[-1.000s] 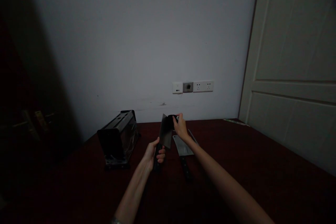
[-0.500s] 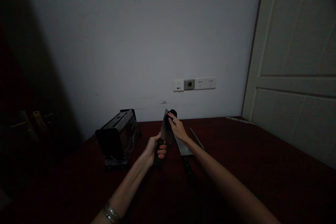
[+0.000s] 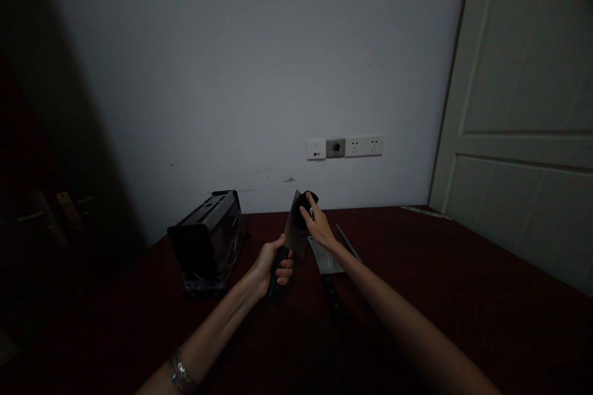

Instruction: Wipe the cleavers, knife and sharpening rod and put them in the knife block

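My left hand is wrapped round the black handle of a cleaver, its broad blade tilted up and away from me. In my right hand is a dark, cloth-like piece, pressed against the upper part of the blade and hiding some of it. A second cleaver lies on the table just beyond and below my right hand, black handle toward me. To its right rests a thin rod, partly covered by my right forearm.
A black-ended knife block with slots in its top stands on the dark red table, left of my hands. Behind the table is a pale wall with sockets. A white panelled door borders the right side.
My right hand and the dark cloth-like piece have shifted slightly right and turned on the blade, uncovering more of it. My left hand keeps its grip on the cleaver.
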Tool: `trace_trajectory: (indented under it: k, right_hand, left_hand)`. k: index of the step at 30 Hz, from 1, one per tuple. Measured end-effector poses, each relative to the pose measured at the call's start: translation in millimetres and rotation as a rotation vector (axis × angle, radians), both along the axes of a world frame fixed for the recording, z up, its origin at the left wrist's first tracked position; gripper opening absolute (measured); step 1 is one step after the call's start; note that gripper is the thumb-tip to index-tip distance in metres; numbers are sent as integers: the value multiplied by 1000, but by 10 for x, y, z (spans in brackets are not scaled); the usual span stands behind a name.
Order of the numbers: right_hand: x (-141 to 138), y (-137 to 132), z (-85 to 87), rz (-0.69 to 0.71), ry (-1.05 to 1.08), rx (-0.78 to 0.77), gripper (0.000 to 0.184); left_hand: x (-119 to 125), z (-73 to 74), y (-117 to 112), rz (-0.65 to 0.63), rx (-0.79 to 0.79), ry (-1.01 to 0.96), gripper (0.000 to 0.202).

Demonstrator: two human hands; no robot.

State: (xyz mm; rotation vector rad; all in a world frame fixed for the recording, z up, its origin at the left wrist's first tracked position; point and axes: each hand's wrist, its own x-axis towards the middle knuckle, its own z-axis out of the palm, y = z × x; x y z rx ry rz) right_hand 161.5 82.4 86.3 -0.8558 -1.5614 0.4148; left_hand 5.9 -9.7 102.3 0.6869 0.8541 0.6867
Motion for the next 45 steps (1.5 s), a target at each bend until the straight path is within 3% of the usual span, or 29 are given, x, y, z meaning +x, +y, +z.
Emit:
trace_trajectory:
  k: [8, 18, 24, 32, 40, 45]
  right_hand:
    - [38, 127, -5, -61, -96, 62, 54]
    - [179, 128, 127, 124, -468, 87, 50]
    - [183, -63, 137, 188, -555, 134, 47]
    - [63, -514, 130, 314, -725, 233, 48]
    - [39, -920, 80, 407, -828, 291, 54]
    - [80, -974, 110, 424, -812, 328, 55]
  left_hand:
    - [-19, -92, 26, -91, -50, -203, 51]
    - [-150, -225, 35, -244, 10, -438, 39]
    - [-149, -270, 25, -256, -20, -460, 38]
    - [-165, -271, 34, -253, -15, -478, 42]
    - [-196, -224, 5, -59, 10, -395, 49]
    - [-195, -208, -41, -49, 1, -381, 50]
